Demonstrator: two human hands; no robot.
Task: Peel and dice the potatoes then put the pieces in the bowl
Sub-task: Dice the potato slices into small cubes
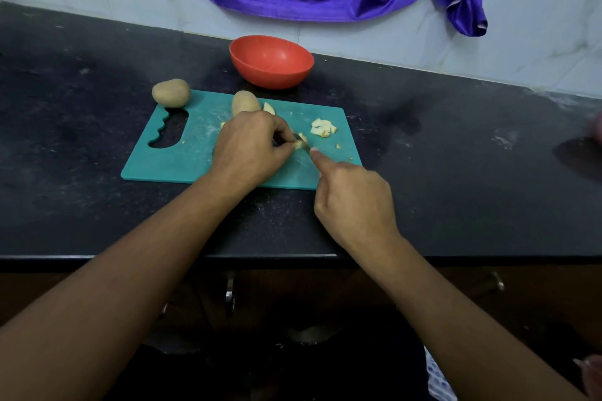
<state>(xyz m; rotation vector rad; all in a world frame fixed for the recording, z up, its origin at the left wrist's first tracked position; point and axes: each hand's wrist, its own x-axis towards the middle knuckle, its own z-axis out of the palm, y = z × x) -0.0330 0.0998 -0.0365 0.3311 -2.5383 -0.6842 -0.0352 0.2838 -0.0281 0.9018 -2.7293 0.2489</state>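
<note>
Left hand (250, 146) pinches pale potato chunk (300, 139); right hand (355, 202) grips knife (306, 149) on teal board (182, 159)

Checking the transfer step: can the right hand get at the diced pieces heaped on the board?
Likely yes: the diced pieces lie uncovered just beyond the right hand, nothing between, though it holds the knife.

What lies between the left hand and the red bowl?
Head view: a whole potato and a cut wedge on the teal board, just beyond the left hand; then a bare strip of counter before the red bowl.
</note>
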